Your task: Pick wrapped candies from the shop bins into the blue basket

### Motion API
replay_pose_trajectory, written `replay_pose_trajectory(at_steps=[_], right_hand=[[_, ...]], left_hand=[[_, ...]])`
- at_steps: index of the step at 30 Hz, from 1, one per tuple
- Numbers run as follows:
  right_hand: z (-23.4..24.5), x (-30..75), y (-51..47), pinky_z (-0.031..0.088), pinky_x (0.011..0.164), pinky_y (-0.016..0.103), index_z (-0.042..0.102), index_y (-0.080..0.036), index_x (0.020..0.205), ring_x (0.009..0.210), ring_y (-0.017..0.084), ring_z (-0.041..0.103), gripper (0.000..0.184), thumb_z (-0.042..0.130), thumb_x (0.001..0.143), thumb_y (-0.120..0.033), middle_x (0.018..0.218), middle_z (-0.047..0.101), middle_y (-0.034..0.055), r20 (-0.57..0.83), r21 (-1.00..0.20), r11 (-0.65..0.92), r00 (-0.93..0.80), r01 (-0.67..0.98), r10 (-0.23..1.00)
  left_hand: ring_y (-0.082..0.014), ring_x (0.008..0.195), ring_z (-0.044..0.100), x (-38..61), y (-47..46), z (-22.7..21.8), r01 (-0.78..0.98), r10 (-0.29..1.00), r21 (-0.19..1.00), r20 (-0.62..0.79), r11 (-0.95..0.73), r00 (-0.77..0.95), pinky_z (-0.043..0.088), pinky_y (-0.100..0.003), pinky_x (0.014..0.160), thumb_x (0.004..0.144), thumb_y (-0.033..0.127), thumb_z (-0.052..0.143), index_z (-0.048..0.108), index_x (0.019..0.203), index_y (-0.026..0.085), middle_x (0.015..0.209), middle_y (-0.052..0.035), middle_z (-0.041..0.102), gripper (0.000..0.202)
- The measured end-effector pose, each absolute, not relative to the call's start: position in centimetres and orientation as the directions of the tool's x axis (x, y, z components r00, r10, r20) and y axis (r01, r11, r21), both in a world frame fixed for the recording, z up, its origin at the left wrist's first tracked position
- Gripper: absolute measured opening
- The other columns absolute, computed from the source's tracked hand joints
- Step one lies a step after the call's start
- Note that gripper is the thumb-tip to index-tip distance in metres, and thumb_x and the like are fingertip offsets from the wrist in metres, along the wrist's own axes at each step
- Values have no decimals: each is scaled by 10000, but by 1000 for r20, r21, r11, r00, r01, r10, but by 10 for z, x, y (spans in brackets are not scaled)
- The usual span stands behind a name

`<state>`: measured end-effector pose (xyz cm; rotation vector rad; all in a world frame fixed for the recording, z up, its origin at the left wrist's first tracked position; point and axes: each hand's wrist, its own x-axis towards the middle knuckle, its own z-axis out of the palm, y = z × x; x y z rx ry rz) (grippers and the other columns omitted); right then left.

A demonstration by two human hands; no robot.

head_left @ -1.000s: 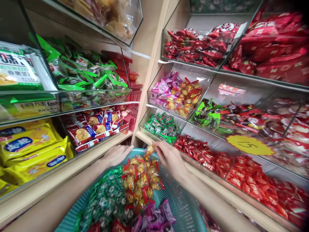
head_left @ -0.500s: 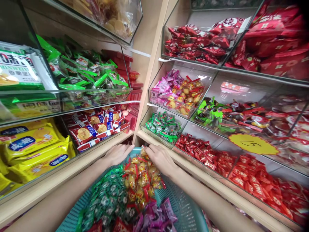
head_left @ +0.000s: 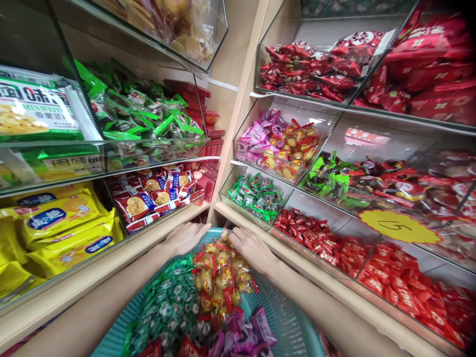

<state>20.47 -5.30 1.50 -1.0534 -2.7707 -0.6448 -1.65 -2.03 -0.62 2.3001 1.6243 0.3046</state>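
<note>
Now hands [head_left: 184, 239] closer together, at basket [head_left: 278, 305] rim, right one [head_left: 253, 247] lowered.

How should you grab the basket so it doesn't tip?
I'd take the basket by its rim, with hands on opposite sides, coming from outside. The rim curves round, so opposite holds should balance it, and the candies are piled inside, in the way there.
</note>
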Motion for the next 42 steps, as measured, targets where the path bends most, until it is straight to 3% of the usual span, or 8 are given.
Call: replay_pose_trajectory(at_steps=[3, 7, 11, 15, 25, 30, 37, 42], right_hand=[[15, 209, -57, 429, 729, 296, 543, -148, 956, 776, 173, 542, 92, 463, 912, -159, 821, 549, 27, 228, 348, 671, -753, 655, 617], [15, 203, -58, 435, 729, 307, 455, -98, 1220, 803, 185, 550, 314, 446, 908, -129, 884, 573, 52, 218, 365, 662, -751, 655, 623], [13, 195, -58, 438, 725, 323, 385, -71, 1302, 826, 198, 562, 410, 429, 896, -104, 914, 590, 73, 198, 356, 641, -725, 680, 660], [11, 194, -59, 430, 732, 322, 408, -89, 1279, 845, 201, 573, 399, 437, 884, -134, 931, 601, 75, 210, 262, 607, -658, 750, 723], [15, 196, -61, 394, 753, 294, 557, -180, 908, 830, 183, 534, 139, 459, 893, -277, 879, 557, 54, 292, 86, 538, -537, 839, 791], [14, 197, -53, 382, 834, 334, 562, -189, 1087, 961, 197, 493, 223, 470, 896, -261, 1003, 573, 71, 307, 42, 651, -630, 758, 714], [2, 200, -52, 401, 820, 336, 568, -192, 1113, 928, 185, 503, 244, 435, 925, -272, 961, 583, 64, 249, -3, 656, -635, 754, 731], [29, 202, -49, 417, 848, 336, 520, -180, 1203, 995, 192, 516, 334, 422, 933, -350, 1098, 584, 86, 395, -30, 673, -610, 739, 687]], left_hand=[[-305, 987, 616, -15, -19, -8, 895, 954, 352, -19, -273, 299, 430, -406, 844, 827, 655, 21, 673, 940, 182, 987, -140, 695, 813], [-286, 1001, 617, -16, -19, -8, 868, 941, 387, -1, -312, 338, 433, -400, 849, 836, 647, 33, 648, 1035, 253, 1010, -82, 700, 757], [-273, 1011, 614, -18, -20, -6, 862, 939, 399, -4, -313, 344, 434, -383, 852, 840, 642, 46, 639, 1072, 273, 1054, -66, 691, 736], [-276, 1004, 615, -18, -21, -6, 869, 939, 378, 2, -318, 343, 431, -380, 851, 844, 634, 51, 647, 1045, 262, 1034, -81, 694, 731], [-287, 1014, 614, -17, -20, -7, 875, 937, 361, -3, -324, 348, 430, -383, 851, 846, 629, 65, 631, 1091, 246, 1043, -92, 694, 726], [-267, 1035, 608, -16, -21, -5, 866, 944, 398, -3, -301, 330, 423, -359, 864, 849, 630, 77, 637, 1074, 254, 1061, -76, 691, 711], [-276, 1009, 619, -17, -20, -8, 883, 949, 371, -15, -288, 316, 426, -365, 857, 847, 633, 69, 662, 978, 218, 1002, -108, 705, 735], [-285, 1049, 603, -18, -19, -9, 867, 944, 393, 4, -306, 331, 418, -391, 889, 856, 616, 78, 629, 1061, 236, 1049, -103, 694, 700]])
